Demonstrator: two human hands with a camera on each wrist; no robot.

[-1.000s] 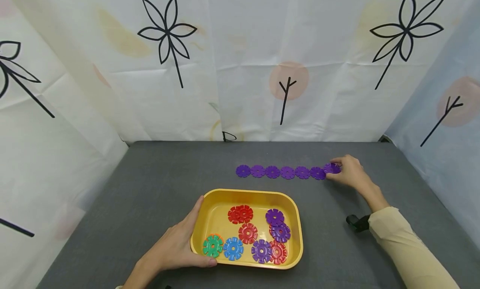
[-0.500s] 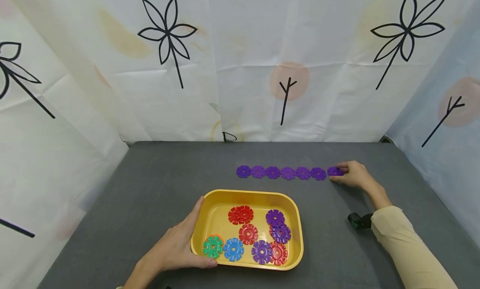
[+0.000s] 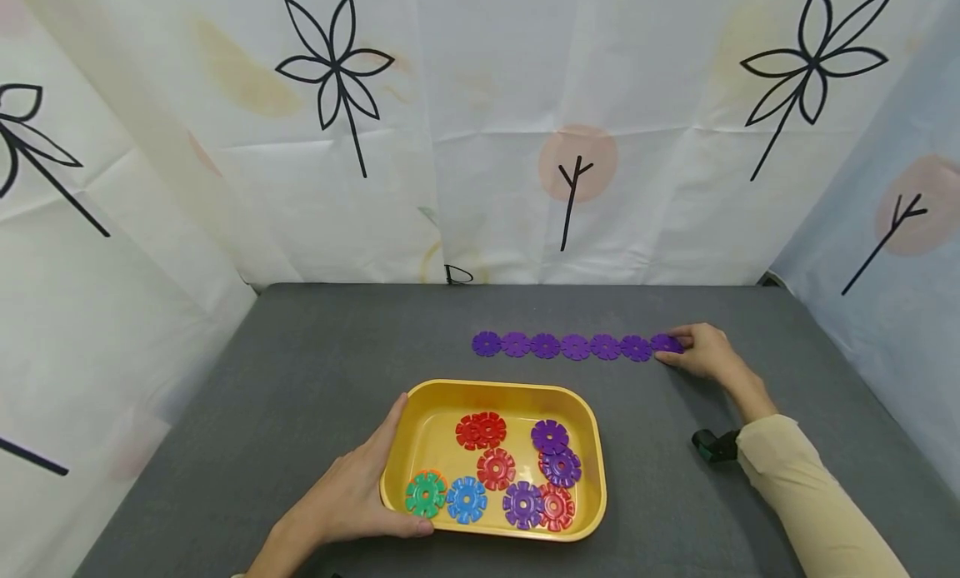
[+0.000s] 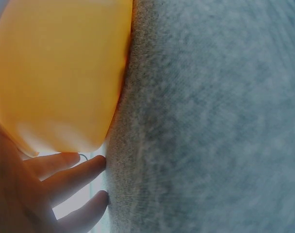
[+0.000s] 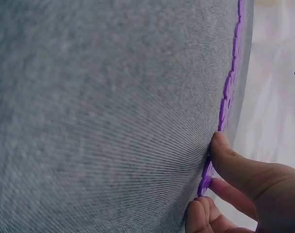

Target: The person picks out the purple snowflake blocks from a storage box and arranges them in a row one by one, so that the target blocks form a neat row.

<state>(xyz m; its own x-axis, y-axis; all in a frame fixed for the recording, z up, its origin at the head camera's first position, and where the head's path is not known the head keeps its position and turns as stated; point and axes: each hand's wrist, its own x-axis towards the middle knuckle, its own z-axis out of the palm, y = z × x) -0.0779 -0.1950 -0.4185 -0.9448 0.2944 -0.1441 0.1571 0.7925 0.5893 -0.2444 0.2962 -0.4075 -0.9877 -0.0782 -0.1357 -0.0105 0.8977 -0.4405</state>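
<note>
Pinching disc (image 3: 663, 342) at right end of purple row (image 3: 575, 346) with right hand (image 3: 705, 352); left hand (image 3: 352, 490) grips tray (image 3: 429, 428) by its left end. Disc should be light, stiff, maybe slick; take opposite rim edges.

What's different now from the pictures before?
The right hand brought the end purple flower down, then slid it left a bit, closer to the row of purple flowers. It hasn't let go. The left hand still holds the yellow tray, and the flowers inside stayed put.
</note>
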